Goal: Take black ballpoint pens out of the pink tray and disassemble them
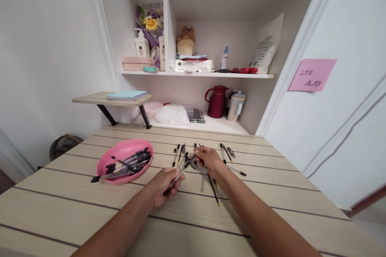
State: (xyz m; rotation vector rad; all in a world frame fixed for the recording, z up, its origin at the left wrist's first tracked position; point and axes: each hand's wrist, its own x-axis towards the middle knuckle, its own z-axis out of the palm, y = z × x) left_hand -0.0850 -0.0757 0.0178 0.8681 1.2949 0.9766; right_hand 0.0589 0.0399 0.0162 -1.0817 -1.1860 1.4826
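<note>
Over the middle of the desk, my left hand [164,186] is closed around a ballpoint pen [177,178] with a clear barrel and black ends. My right hand [211,160] pinches a small dark pen part [193,156] at the pen's upper end; whether it is joined to the pen I cannot tell. Below the right hand lie a clear barrel [202,184] and a dark ink refill [214,192] with a yellowish tip. Several loose pens and parts are beyond the hands. To the left, a pink bowl [104,156] holds a heap of black-capped clear pens [134,163].
At the right lie a capped pen [238,170] and a few pen parts [230,152]. A small raised shelf [90,98] with blue paper [126,95] stands at the back left. Behind the desk, a red jug [217,102] and a tumbler [236,107] stand under a shelf.
</note>
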